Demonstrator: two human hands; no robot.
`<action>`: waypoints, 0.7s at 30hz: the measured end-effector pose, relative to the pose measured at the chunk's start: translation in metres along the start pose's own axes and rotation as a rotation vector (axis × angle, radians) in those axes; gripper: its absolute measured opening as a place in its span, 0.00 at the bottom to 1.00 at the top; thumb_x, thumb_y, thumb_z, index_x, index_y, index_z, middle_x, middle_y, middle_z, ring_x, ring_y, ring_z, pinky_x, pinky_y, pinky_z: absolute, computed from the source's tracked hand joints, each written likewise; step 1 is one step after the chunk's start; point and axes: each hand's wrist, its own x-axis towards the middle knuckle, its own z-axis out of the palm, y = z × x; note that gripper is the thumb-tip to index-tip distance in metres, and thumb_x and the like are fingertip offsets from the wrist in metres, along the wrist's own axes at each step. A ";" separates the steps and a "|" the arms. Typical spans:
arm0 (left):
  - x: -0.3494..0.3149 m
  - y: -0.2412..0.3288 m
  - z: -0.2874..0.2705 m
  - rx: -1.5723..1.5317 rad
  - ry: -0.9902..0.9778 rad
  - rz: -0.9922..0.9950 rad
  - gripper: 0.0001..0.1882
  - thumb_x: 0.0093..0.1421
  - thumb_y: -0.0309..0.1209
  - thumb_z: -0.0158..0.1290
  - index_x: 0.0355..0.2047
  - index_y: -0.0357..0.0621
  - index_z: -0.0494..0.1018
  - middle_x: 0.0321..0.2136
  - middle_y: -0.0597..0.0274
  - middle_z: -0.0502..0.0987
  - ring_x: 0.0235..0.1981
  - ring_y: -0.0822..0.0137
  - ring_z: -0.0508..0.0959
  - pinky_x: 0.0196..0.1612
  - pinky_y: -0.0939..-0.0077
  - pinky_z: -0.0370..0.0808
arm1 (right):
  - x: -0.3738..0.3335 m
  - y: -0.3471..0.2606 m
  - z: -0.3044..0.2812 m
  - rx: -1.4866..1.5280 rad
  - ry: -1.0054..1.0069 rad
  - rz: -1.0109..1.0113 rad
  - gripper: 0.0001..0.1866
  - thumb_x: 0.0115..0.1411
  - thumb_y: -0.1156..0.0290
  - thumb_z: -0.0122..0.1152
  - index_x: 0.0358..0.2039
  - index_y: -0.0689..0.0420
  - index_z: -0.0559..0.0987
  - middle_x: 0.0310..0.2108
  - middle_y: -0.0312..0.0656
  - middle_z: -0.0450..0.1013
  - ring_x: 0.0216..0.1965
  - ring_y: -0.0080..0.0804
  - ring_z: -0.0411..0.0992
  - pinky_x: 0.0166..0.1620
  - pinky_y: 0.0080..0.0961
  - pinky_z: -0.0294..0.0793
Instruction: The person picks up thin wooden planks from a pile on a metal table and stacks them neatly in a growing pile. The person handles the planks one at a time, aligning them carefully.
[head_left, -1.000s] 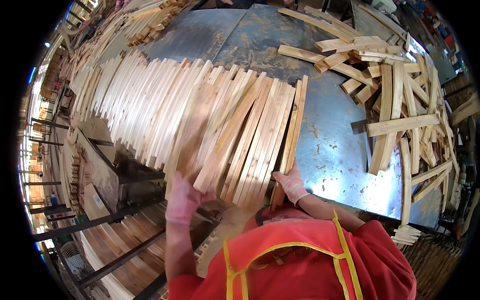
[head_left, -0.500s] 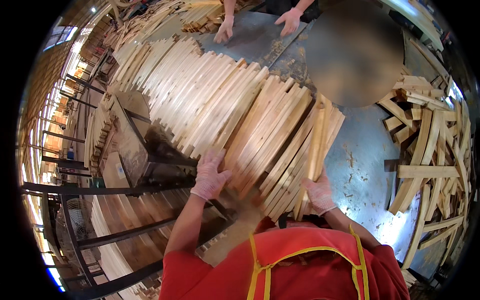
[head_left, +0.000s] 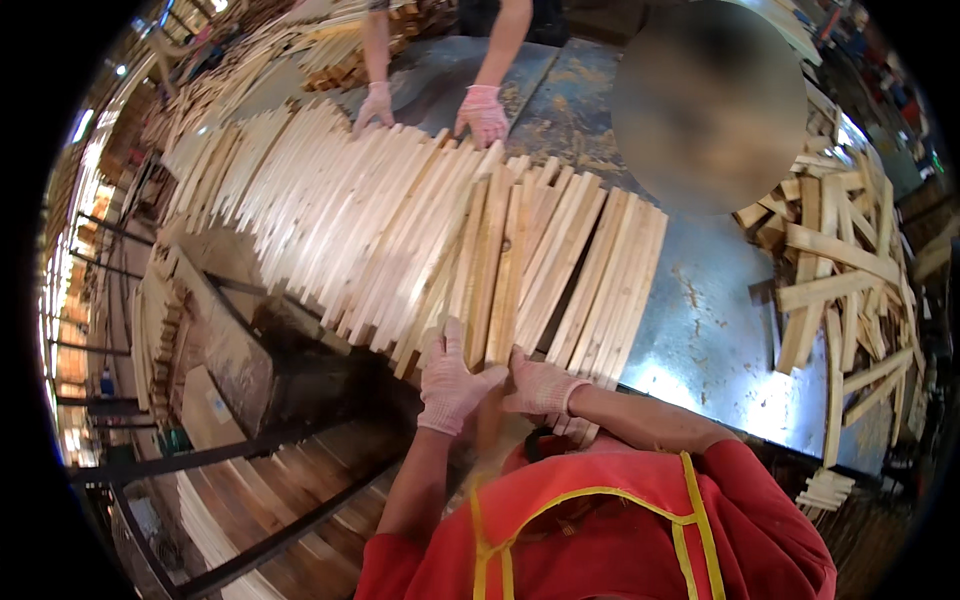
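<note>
Long pale wooden strips lie side by side in a wide row (head_left: 350,220) in front of me. My left hand (head_left: 452,388), in a pale glove, is at the near ends of the strips, index finger stretched along them and thumb across a darker wooden strip (head_left: 487,270). Close beside it, my right hand (head_left: 545,386), gloved too, is closed at the near end of the same strip and its neighbour, fingertips partly hidden. These darker strips lie on top of the row, slightly askew. A dark gap runs between strips to their right.
Across the table, a co-worker's two gloved hands (head_left: 482,115) touch the far ends of the row. A heap of short offcuts (head_left: 825,270) lies on the right of the metal tabletop (head_left: 700,310). Black metal rails (head_left: 280,440) and stacked boards (head_left: 270,500) are at lower left.
My right hand has moved left with the strip, from the row's right end to beside my left hand. The co-worker's hands have come down onto the strips' far ends.
</note>
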 end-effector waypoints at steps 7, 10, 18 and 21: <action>-0.006 0.051 0.008 -0.035 -0.010 0.017 0.60 0.50 0.56 0.67 0.76 0.44 0.52 0.71 0.30 0.57 0.65 0.33 0.69 0.66 0.50 0.70 | -0.011 0.037 0.011 0.235 0.019 -0.092 0.57 0.59 0.48 0.66 0.76 0.66 0.48 0.48 0.64 0.80 0.52 0.60 0.79 0.55 0.43 0.78; -0.008 0.049 0.031 0.065 0.147 0.028 0.57 0.53 0.49 0.67 0.76 0.42 0.51 0.71 0.31 0.58 0.66 0.33 0.68 0.66 0.49 0.71 | -0.054 0.064 -0.021 0.263 0.076 -0.213 0.51 0.63 0.48 0.63 0.77 0.60 0.51 0.50 0.59 0.80 0.52 0.58 0.79 0.57 0.41 0.77; -0.053 0.127 0.032 0.177 0.337 0.233 0.49 0.57 0.42 0.64 0.74 0.38 0.57 0.70 0.35 0.61 0.70 0.37 0.63 0.71 0.49 0.64 | -0.259 0.382 -0.131 0.850 1.883 0.052 0.40 0.65 0.59 0.68 0.72 0.60 0.64 0.58 0.50 0.76 0.56 0.42 0.75 0.61 0.35 0.73; -0.055 0.190 0.079 0.062 0.278 0.540 0.48 0.56 0.41 0.65 0.73 0.37 0.59 0.70 0.36 0.62 0.71 0.37 0.62 0.71 0.49 0.63 | -0.303 0.547 -0.153 1.107 1.994 0.506 0.40 0.61 0.60 0.74 0.68 0.64 0.69 0.60 0.49 0.75 0.58 0.43 0.75 0.62 0.35 0.72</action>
